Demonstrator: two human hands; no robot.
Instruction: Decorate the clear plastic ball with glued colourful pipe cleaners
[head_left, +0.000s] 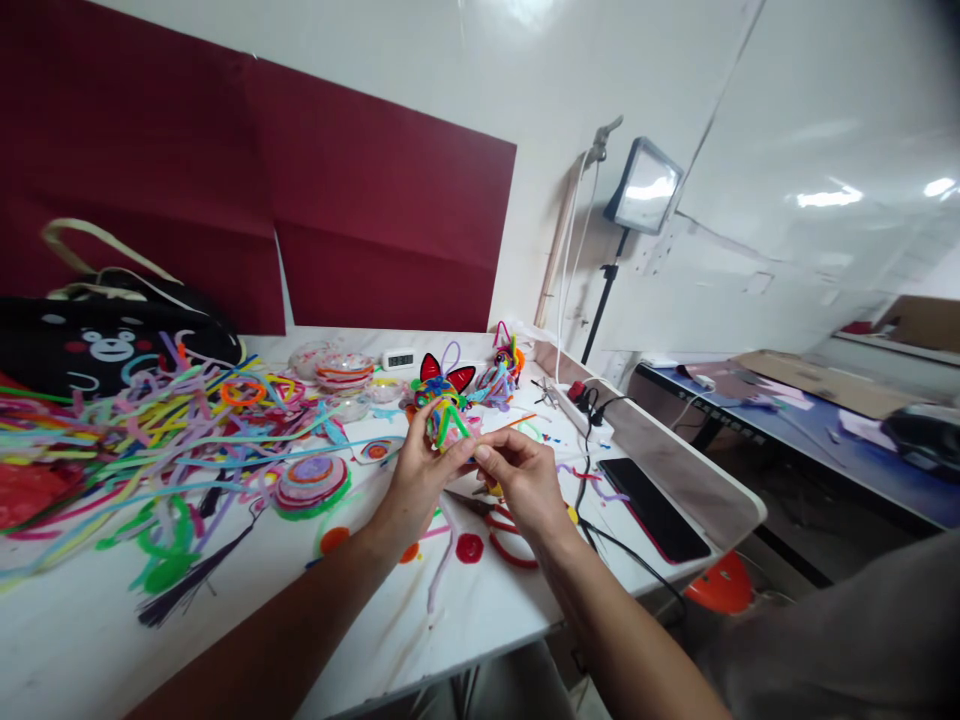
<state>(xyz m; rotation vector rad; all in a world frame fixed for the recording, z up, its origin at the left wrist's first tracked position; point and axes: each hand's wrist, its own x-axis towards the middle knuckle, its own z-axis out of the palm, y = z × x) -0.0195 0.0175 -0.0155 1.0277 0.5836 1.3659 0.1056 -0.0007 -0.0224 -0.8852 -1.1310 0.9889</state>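
Observation:
My left hand (422, 462) is closed around a colourful pipe-cleaner figure (442, 388) with red, black-edged pointed ears and a purple loop on top. A bent green pipe cleaner (452, 422) stands out from its front. At that strip's lower end, thumb and fingers of my right hand (523, 478) are pinched together, touching the left fingertips; the very tip is hidden between them. Beneath the right hand lie scissors with red handles (513, 556), partly covered. A red disc (469, 548) and a pale purple pipe cleaner (441, 575) rest nearby on the white table (375, 640).
Loose pipe cleaners (247, 415) heap up at left before a black bag (112, 340). A coiled round piece (311, 485) and a dark tassel (196, 578) lie closer. Behind are a small clock (398, 359) and another figure (504, 372). At right are a phone (654, 510) and power strip (592, 415).

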